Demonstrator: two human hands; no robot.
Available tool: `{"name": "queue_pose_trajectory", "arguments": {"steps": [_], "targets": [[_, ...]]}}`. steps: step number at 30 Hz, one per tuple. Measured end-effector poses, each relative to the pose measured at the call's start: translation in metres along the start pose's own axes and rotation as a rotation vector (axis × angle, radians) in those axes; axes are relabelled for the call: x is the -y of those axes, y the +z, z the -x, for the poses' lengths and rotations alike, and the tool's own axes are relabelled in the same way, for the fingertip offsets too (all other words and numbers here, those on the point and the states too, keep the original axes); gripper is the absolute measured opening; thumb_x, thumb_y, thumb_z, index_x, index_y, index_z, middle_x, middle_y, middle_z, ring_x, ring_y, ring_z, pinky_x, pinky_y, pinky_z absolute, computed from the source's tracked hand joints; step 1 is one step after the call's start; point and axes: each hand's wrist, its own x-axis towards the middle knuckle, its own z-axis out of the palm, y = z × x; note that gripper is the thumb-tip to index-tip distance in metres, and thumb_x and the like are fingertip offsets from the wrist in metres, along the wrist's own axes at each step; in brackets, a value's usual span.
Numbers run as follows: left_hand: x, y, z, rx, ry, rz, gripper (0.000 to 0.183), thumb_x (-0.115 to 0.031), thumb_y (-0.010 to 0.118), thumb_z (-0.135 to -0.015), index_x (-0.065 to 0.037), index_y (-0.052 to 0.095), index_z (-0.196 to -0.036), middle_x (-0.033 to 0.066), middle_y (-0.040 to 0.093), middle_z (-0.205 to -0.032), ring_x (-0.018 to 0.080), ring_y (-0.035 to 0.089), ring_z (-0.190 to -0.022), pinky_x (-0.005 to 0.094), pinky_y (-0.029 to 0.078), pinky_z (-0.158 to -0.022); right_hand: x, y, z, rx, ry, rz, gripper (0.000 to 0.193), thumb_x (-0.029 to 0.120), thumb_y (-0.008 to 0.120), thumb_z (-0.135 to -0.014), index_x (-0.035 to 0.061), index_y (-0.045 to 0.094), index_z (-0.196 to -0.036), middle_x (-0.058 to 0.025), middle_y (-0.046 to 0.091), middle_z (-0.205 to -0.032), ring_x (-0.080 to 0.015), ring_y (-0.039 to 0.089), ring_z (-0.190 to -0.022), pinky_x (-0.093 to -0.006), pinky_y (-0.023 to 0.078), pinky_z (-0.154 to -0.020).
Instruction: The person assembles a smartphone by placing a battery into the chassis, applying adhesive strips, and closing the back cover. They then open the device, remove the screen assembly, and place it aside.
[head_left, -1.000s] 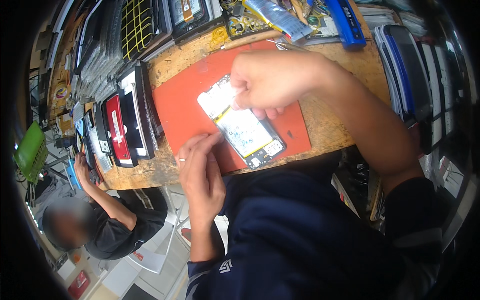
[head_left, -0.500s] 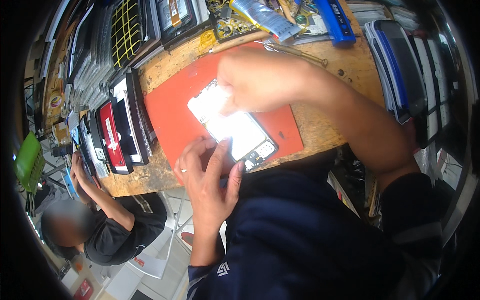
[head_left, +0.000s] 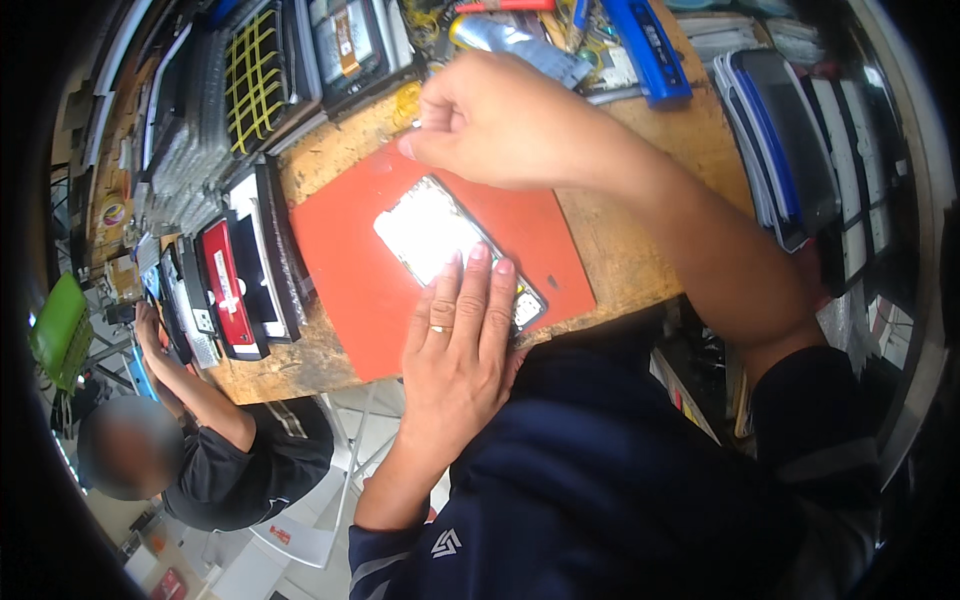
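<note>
"Wooden desk (head_left: 635,240), orange mat (head_left: 340,300): where's our opened phone (head_left: 415,230)?"

"Lower end by mat's near edge. Our left hand (head_left: 455,350): fingers straight on it, palm down. Right hand (head_left: 480,120): curled, far edge; can't tell if holding."

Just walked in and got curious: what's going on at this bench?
A person is handling an opened phone that lies on a red mat, much of it lost in glare. The left hand lies over the phone's lower part, fingers outstretched. The right hand is off the phone, curled near the mat's far edge; whether it holds anything is unclear. Another person is at the bench, to the left.
</note>
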Motion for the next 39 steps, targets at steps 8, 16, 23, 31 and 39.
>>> {"name": "queue_pose_trajectory", "arguments": {"steps": [8,16,23,31,39], "targets": [[0.019,-0.009,0.016,-0.346,-0.259,0.480,0.063,-0.026,0.089,-0.084,0.000,0.067,-0.137,0.0212,0.062,-0.132,0.0403,0.062,-0.118,0.0494,0.051,-0.100,0.007,-0.007,0.009,0.049,0.003,0.161,0.027,0.018,0.070,-0.098,-0.0047,0.074,-0.084,-0.0267,0.072,-0.080,-0.0454,0.073,-0.082,-0.0518,0.057,-0.078],[0.000,0.012,0.022,-0.318,-0.375,0.273,0.070,-0.027,0.089,-0.086,-0.001,0.063,-0.145,0.0263,0.055,-0.148,0.0439,0.055,-0.131,0.0537,0.043,-0.110,0.014,0.015,0.020,0.070,-0.063,0.036,0.030,0.017,0.070,-0.094,-0.0114,0.074,-0.086,-0.0299,0.073,-0.082,-0.0465,0.077,-0.084,-0.0503,0.062,-0.079],[-0.003,0.029,0.026,-0.475,-0.431,0.384,0.083,-0.028,0.091,-0.086,0.003,0.052,-0.152,0.0290,0.053,-0.148,0.0436,0.054,-0.134,0.0525,0.043,-0.113,0.011,0.016,0.011,0.522,0.099,-0.161,0.029,0.023,0.072,-0.101,-0.0046,0.068,-0.109,-0.0123,0.073,-0.088,-0.0200,0.071,-0.080,-0.0388,0.055,-0.072],[0.032,0.005,-0.007,-0.823,-0.545,1.430,0.081,-0.019,0.080,-0.102,0.005,0.033,-0.163,0.0211,0.056,-0.152,0.0250,0.059,-0.136,0.0402,0.048,-0.114,0.011,0.019,0.011,0.384,-0.141,-0.511,0.016,0.003,0.069,-0.097,-0.0032,0.062,-0.110,-0.0109,0.070,-0.088,-0.0171,0.066,-0.077,-0.0341,0.052,-0.069],[0.095,-0.033,-0.086,-0.546,-0.327,1.520,0.029,-0.010,0.073,-0.107,0.003,0.070,-0.132,0.0098,0.077,-0.124,0.0134,0.070,-0.110,0.0309,0.054,-0.099,0.003,0.016,-0.003,0.052,-0.262,-0.864,0.016,0.001,0.067,-0.100,-0.0012,0.063,-0.116,-0.0042,0.070,-0.098,-0.0074,0.064,-0.086,-0.0287,0.054,-0.075]]}}
